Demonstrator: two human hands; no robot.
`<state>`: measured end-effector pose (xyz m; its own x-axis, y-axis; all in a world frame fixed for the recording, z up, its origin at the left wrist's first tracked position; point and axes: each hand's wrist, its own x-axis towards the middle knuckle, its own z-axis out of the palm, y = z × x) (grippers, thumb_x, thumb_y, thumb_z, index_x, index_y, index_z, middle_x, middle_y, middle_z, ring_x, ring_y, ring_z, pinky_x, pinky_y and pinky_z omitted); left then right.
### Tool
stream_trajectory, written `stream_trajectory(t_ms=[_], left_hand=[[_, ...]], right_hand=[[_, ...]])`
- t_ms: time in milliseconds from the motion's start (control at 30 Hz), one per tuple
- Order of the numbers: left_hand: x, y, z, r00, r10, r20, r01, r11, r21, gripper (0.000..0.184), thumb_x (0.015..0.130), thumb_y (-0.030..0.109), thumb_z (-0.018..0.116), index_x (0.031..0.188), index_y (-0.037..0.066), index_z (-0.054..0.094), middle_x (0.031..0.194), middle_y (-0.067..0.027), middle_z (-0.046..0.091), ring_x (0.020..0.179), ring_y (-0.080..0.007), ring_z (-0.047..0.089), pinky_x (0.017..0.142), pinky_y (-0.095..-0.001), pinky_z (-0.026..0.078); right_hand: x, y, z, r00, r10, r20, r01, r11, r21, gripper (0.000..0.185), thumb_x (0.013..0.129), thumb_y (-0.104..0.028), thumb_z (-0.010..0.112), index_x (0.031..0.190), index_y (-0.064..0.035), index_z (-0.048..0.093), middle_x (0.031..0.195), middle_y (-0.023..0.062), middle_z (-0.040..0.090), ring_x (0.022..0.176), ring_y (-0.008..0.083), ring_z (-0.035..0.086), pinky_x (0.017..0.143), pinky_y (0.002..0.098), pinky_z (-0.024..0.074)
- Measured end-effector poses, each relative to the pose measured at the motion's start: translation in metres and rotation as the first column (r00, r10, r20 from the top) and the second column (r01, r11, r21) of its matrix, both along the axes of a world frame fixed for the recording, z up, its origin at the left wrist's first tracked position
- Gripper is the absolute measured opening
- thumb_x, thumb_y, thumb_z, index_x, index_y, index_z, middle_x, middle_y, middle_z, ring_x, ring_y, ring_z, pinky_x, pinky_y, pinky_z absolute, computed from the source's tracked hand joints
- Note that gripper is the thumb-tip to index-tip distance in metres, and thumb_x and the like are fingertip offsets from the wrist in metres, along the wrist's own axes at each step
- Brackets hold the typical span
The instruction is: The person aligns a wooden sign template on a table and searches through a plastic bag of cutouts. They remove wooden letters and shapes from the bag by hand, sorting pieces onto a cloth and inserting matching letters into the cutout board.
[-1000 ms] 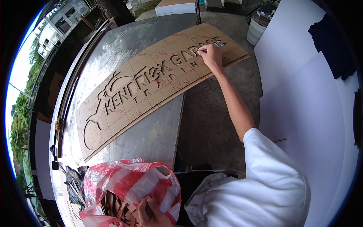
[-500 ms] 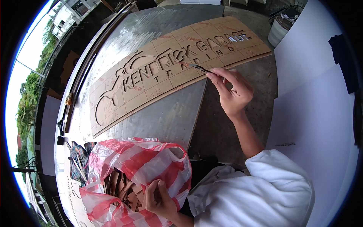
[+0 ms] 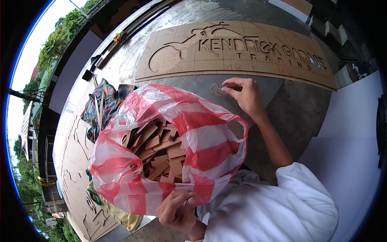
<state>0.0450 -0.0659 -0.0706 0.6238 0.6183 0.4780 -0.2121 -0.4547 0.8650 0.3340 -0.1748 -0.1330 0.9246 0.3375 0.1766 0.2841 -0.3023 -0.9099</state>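
Observation:
My right hand (image 3: 244, 94) pinches a small brown cut-out letter R (image 3: 216, 90) between thumb and fingertips, above the grey table. Close to my body, my left hand (image 3: 178, 209) is closed at the near rim of a red-and-white striped plastic bag (image 3: 205, 155). The bag gapes open, and many flat brown offcuts (image 3: 163, 149) lie heaped inside. Beyond my right hand is a brown-papered board (image 3: 177, 64) with letters and a motorcycle outline cut through it. Its lettering reads KENDRICK GARAGE TRADING.
Left of the bag lies a dark patterned cloth (image 3: 105, 105) with thin strips on it. A pale sheet (image 3: 74, 177) with cut shapes and a yellow cloth (image 3: 125, 218) are at the lower left. Large white panels (image 3: 342, 161) stand to the right.
My right hand has come from over the board towards the bag, and the piece it holds now shows its R face. My left hand has shifted to the bag's near rim. The view has turned.

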Motion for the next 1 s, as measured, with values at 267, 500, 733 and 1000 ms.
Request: stream_trajectory(t_ms=[267,500,733,1000], left_hand=[[-0.024,0.039,0.021,0.956,0.22,-0.195,-0.196,0.971,0.137,0.014,0.074,0.0,0.067,0.086,-0.006,0.064,0.077,-0.0165,0.065,0.068,-0.0234,0.063,0.06,-0.0283,0.049],[0.018,0.09,0.045,0.833,0.194,-0.518,0.109,0.861,0.498,0.03,0.076,0.002,0.066,0.105,-0.001,0.06,0.109,-0.016,0.06,0.094,-0.0341,0.061,0.082,-0.0421,0.048],[0.055,0.124,0.02,0.709,0.111,-0.697,0.42,0.727,0.543,0.038,0.075,0.001,0.063,0.113,-0.001,0.058,0.119,-0.0127,0.056,0.115,-0.0306,0.049,0.094,-0.0374,0.043],[0.05,0.129,0.017,0.729,0.063,-0.682,0.394,0.775,0.493,0.038,0.067,0.0,0.07,0.104,0.001,0.059,0.1,-0.0097,0.058,0.096,-0.0291,0.057,0.081,-0.0385,0.047]], right_hand=[[0.008,-0.005,-0.009,0.986,-0.084,0.144,0.129,0.931,-0.342,0.023,0.075,-0.019,0.074,0.093,-0.005,0.071,0.076,0.0119,0.069,0.07,0.023,0.068,0.065,0.0317,0.0504],[-0.081,0.013,0.081,0.853,0.211,0.478,-0.251,0.968,0.021,0.013,0.08,-0.008,0.07,0.091,-0.0023,0.07,0.079,0.0059,0.061,0.068,0.0144,0.056,0.062,0.027,0.0446],[-0.104,0.07,0.07,0.583,0.616,0.529,-0.413,0.786,-0.46,0.018,0.08,-0.014,0.066,0.095,-0.0037,0.066,0.088,0.0089,0.062,0.089,0.025,0.058,0.079,0.037,0.0491],[-0.098,0.077,0.075,0.575,0.662,0.481,-0.343,0.729,-0.592,0.012,0.076,-0.015,0.068,0.083,-0.0047,0.068,0.079,0.0082,0.057,0.083,0.0252,0.057,0.074,0.0377,0.0475]])
